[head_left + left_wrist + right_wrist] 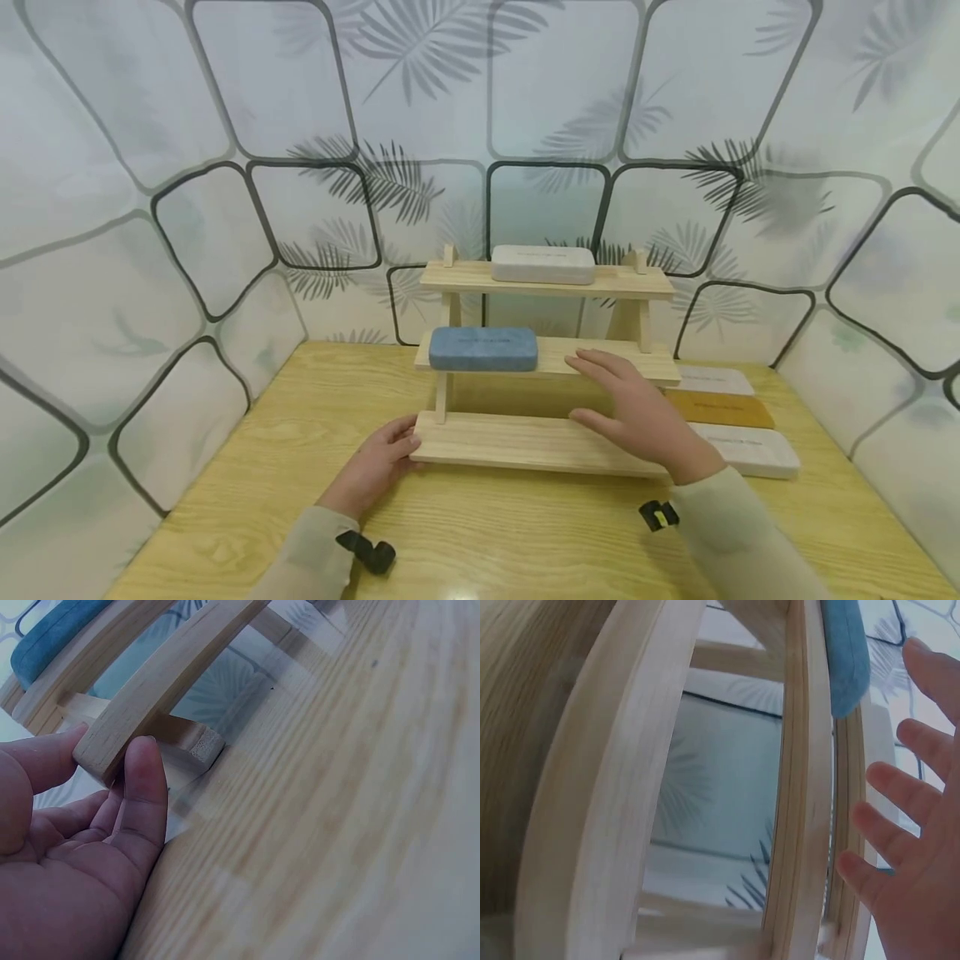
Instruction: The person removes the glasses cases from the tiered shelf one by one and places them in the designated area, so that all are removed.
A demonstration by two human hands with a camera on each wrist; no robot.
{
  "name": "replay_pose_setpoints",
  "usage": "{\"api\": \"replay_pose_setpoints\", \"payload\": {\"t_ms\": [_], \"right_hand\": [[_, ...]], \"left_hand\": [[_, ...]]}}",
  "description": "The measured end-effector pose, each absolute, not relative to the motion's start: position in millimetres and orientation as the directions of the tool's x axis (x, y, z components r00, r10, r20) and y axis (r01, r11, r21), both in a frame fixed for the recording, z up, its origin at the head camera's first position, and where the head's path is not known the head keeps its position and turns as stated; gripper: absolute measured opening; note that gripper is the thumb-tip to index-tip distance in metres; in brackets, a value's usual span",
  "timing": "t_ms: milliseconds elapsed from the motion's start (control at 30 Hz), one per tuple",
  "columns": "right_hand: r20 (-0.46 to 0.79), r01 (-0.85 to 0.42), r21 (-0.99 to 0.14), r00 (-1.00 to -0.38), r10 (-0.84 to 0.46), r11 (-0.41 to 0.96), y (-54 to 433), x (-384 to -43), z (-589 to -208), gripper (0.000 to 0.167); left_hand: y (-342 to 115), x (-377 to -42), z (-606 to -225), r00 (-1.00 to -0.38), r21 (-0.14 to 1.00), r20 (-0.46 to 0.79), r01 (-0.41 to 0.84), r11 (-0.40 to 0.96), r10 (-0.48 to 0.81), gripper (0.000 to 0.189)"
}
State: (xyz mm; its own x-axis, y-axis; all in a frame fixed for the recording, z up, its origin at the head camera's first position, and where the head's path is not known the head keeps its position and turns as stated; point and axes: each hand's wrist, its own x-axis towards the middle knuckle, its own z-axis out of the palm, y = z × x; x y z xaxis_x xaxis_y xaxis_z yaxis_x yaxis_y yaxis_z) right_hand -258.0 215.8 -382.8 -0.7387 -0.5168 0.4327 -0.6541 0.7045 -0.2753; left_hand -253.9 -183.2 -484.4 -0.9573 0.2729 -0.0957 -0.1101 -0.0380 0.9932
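Note:
A three-tier wooden display rack stands on the table. My left hand grips the left end of its lowest board, with the thumb and fingers on either side of the board in the left wrist view. On the middle shelf, toward the left, lies a blue oblong glasses case. A white glasses case rests on the top shelf. My right hand is spread with straight fingers in front of the right part of the middle shelf, holding nothing; the right wrist view shows its fingers apart.
Right of the rack, flat on the wood-grain table, lie an orange case, a white case in front of it and another pale case behind. Patterned wall panels enclose the table at the back and sides.

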Motion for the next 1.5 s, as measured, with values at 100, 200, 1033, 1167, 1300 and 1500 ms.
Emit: {"api": "replay_pose_setpoints", "payload": {"t_ms": [100, 200, 1033, 1167, 1300, 1500], "right_hand": [[0.404, -0.643, -0.297, -0.754, -0.518, 0.706, 204, -262, -378, 0.075], [0.371, -0.635, -0.315, -0.766, -0.525, 0.705, 192, -268, -371, 0.077], [0.253, -0.572, -0.283, -0.819, -0.515, 0.77, 119, -315, -352, 0.092], [0.266, -0.583, -0.246, -0.809, -0.524, 0.775, 109, -321, -352, 0.09], [0.244, -0.599, -0.182, -0.796, -0.554, 0.78, 100, -327, -355, 0.09], [0.218, -0.602, -0.096, -0.789, -0.574, 0.792, 95, -328, -357, 0.091]], "left_hand": [[-183, -253, -484, -0.959, 0.992, -0.103, -0.117, -0.036, 0.265, 0.058], [-183, -253, -484, -0.958, 0.992, -0.103, -0.119, -0.042, 0.266, 0.058], [-184, -256, -488, -0.959, 0.994, -0.082, -0.099, -0.052, 0.272, 0.059], [-184, -256, -487, -0.96, 0.994, -0.086, -0.102, -0.047, 0.266, 0.059], [-185, -256, -486, -0.956, 0.993, -0.09, -0.107, -0.046, 0.278, 0.058], [-184, -256, -487, -0.957, 0.992, -0.093, -0.113, -0.055, 0.274, 0.057]]}}
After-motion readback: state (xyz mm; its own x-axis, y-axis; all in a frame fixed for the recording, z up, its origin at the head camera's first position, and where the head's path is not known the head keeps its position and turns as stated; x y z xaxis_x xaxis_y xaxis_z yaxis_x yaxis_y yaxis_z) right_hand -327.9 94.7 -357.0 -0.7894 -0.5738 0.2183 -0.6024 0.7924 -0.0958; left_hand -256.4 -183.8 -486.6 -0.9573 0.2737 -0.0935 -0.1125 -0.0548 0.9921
